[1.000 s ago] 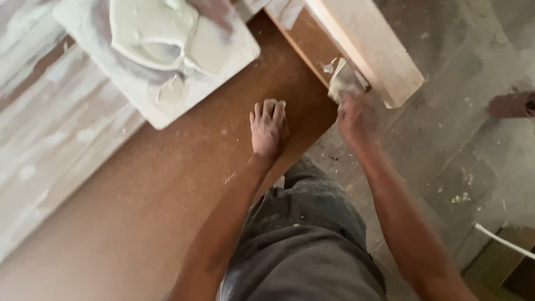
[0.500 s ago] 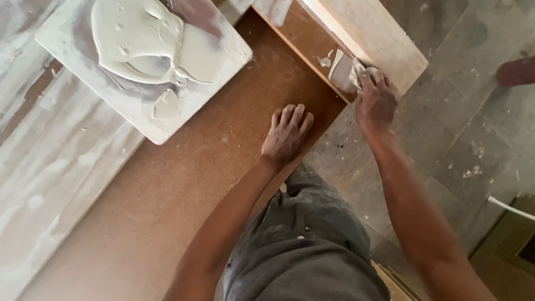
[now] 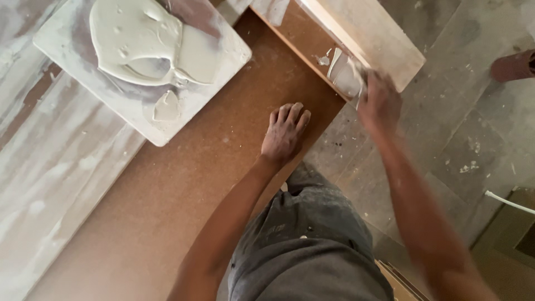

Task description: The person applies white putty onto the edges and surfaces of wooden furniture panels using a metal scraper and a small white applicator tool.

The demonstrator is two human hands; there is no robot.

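My left hand (image 3: 285,134) lies flat, fingers slightly apart, on the brown board (image 3: 184,195) near its right edge. My right hand (image 3: 380,101) grips a putty knife (image 3: 345,73) smeared with pale filler. Its blade rests against the edge of a light wooden plank (image 3: 368,39) beside the board. A square mixing slab (image 3: 139,67) holding a pool of grey-white putty sits on the board to the upper left of my left hand.
A whitewashed surface (image 3: 39,167) runs along the left side. Grey stone floor tiles (image 3: 446,145) spread to the right, with a reddish object (image 3: 512,66) at the far right and a white cable (image 3: 507,202) lower right. My grey trousers (image 3: 306,245) fill the bottom centre.
My right hand has slid the putty knife along the plank's edge. The view shifted a little; my left hand stays pressed on the board.
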